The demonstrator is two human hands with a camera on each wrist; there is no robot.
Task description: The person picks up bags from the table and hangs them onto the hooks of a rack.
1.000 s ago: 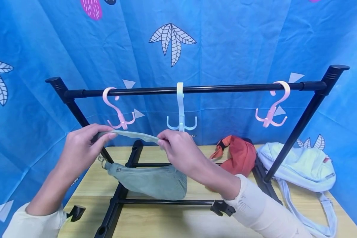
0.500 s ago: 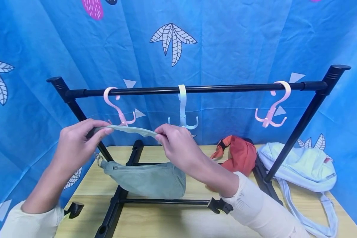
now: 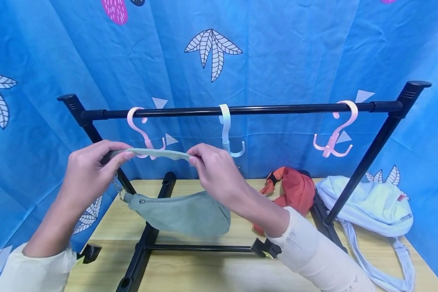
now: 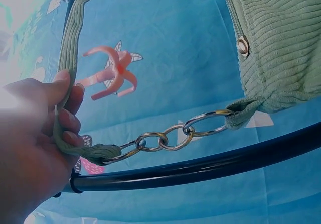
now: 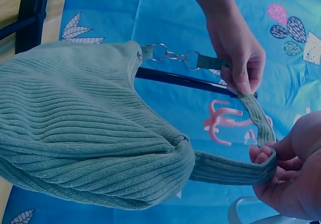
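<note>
My left hand [image 3: 91,170] pinches one end of the strap [image 3: 160,153] of a green corduroy shoulder bag [image 3: 182,213]. The strap's other end is gripped by my right hand [image 3: 219,174], so a short stretch runs taut between them. Below, the bag hangs zipped and tilted over the rack's base. A silver ring chain [image 4: 170,136] joins strap and bag on the left. Behind the strap, a pink hook [image 3: 142,132] hangs from the black bar [image 3: 284,109]; its prongs are partly covered. The light blue hook [image 3: 225,125] is partly hidden by my right hand.
Another pink hook [image 3: 336,132] hangs at the bar's right end. A red bag [image 3: 295,188] lies on the wooden table [image 3: 175,271] behind my right forearm. To the right, a pale blue bag [image 3: 368,207] lies beside the rack's slanted post [image 3: 365,162]. A blue patterned curtain [image 3: 284,52] backs everything.
Both hands have risen slightly and shifted left, lifting the green shoulder bag with them. The strap now overlaps the left pink hook's prongs in the head view.
</note>
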